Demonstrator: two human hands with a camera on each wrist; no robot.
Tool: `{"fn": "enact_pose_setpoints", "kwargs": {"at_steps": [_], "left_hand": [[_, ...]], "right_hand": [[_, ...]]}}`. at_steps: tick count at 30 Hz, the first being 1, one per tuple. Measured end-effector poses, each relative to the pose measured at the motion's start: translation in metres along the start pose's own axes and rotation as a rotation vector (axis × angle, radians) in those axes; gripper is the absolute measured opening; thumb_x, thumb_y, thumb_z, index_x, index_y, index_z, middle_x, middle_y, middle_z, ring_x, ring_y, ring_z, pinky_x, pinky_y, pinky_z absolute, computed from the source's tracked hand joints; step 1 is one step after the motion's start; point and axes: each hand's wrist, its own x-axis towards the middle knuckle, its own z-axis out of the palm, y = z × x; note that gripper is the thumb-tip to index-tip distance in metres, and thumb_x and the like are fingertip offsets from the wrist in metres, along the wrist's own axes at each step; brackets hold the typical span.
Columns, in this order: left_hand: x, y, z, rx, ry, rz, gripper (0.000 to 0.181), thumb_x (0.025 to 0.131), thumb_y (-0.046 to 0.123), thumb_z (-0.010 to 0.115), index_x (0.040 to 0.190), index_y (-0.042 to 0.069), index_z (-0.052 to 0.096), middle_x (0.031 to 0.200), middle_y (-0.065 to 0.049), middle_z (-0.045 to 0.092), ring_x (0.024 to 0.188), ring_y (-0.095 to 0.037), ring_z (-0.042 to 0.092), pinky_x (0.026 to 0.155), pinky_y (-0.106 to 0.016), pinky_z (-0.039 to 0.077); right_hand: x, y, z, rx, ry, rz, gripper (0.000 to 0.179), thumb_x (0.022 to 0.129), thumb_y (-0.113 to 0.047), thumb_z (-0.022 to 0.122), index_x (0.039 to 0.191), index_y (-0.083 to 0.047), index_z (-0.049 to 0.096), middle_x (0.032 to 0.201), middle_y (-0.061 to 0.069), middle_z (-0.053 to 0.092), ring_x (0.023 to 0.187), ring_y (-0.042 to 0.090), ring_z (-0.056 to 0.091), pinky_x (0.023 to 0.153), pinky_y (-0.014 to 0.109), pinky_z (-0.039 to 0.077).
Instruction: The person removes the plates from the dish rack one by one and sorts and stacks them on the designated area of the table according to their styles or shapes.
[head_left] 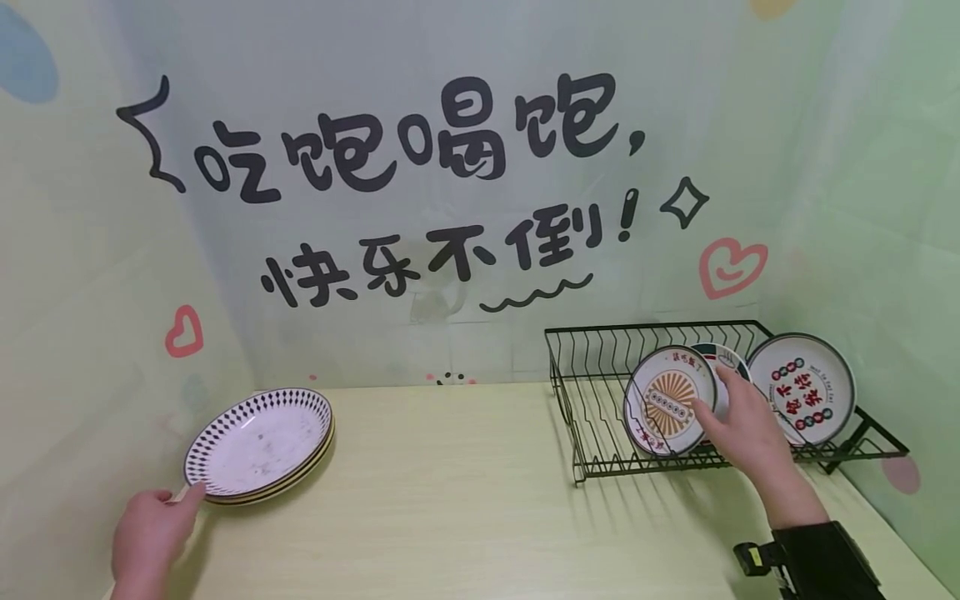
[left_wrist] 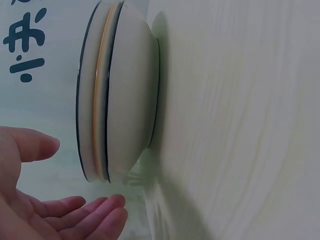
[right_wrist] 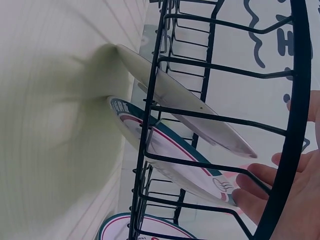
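Note:
My left hand is at the near left rim of a stack of oval plates; the top plate has a dark diamond border. In the left wrist view, the thumb and loosely bent fingers are spread, with a gap between them and the stacked plates. On the right, my right hand reaches to the rack. Its thumb is by the right edge of a sunburst plate, and its fingertips touch or nearly touch the rim of a green-banded plate behind. Neither plate is visibly gripped.
A black wire dish rack stands at the back right. A third plate with red characters leans at its right end. The pale wooden table lies between stack and rack, before a printed wall sheet.

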Motion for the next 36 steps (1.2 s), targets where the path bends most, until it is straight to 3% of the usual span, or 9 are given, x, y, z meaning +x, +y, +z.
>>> {"fn": "enact_pose_setpoints", "kwargs": {"at_steps": [9, 13, 18, 24, 32, 36], "left_hand": [[-0.005, 0.013, 0.000, 0.039, -0.025, 0.034, 0.085, 0.099, 0.050, 0.047, 0.133, -0.026, 0.031, 0.131, -0.046, 0.037, 0.116, -0.061, 0.041, 0.088, -0.066, 0.043], [-0.012, 0.020, 0.001, 0.063, -0.022, 0.128, 0.078, 0.099, 0.045, 0.051, 0.128, -0.026, 0.037, 0.125, -0.047, 0.041, 0.113, -0.062, 0.043, 0.087, -0.065, 0.043], [-0.019, 0.027, 0.008, 0.081, 0.019, 0.244, 0.065, 0.095, 0.042, 0.059, 0.118, -0.019, 0.049, 0.114, -0.044, 0.052, 0.100, -0.059, 0.052, 0.074, -0.061, 0.047], [-0.026, 0.038, 0.013, 0.121, 0.067, 0.270, 0.077, 0.092, 0.046, 0.062, 0.121, -0.023, 0.045, 0.112, -0.043, 0.052, 0.098, -0.056, 0.053, 0.072, -0.062, 0.047], [-0.038, 0.056, 0.019, 0.142, 0.093, 0.319, 0.084, 0.089, 0.049, 0.066, 0.129, -0.021, 0.042, 0.120, -0.043, 0.049, 0.106, -0.056, 0.050, 0.074, -0.064, 0.046], [-0.046, 0.064, 0.024, 0.143, 0.121, 0.354, 0.078, 0.087, 0.047, 0.069, 0.124, -0.018, 0.046, 0.117, -0.041, 0.052, 0.103, -0.055, 0.052, 0.070, -0.064, 0.045]], "right_hand": [[0.001, 0.001, 0.002, 0.004, -0.036, 0.032, 0.072, 0.098, -0.024, 0.060, 0.147, 0.015, 0.024, 0.139, 0.042, 0.037, 0.124, 0.058, 0.037, 0.098, 0.070, 0.034], [0.002, 0.001, 0.002, 0.012, -0.056, 0.037, 0.075, 0.098, -0.024, 0.059, 0.148, 0.016, 0.020, 0.138, 0.043, 0.036, 0.123, 0.059, 0.037, 0.098, 0.071, 0.034], [0.003, 0.002, 0.003, -0.002, -0.096, 0.044, 0.078, 0.098, -0.024, 0.058, 0.147, 0.018, 0.015, 0.136, 0.046, 0.036, 0.117, 0.061, 0.042, 0.095, 0.070, 0.038], [0.006, 0.000, 0.002, -0.040, -0.150, 0.076, 0.083, 0.098, -0.027, 0.057, 0.146, 0.022, 0.009, 0.136, 0.050, 0.030, 0.113, 0.063, 0.044, 0.094, 0.070, 0.039], [0.009, 0.001, 0.004, -0.032, -0.181, 0.090, 0.084, 0.098, -0.026, 0.056, 0.146, 0.023, 0.006, 0.142, 0.049, 0.020, 0.124, 0.065, 0.031, 0.100, 0.071, 0.032], [0.010, 0.001, 0.005, -0.014, -0.186, 0.094, 0.083, 0.098, -0.024, 0.054, 0.146, 0.023, 0.006, 0.143, 0.049, 0.018, 0.125, 0.065, 0.028, 0.102, 0.071, 0.030]]}}
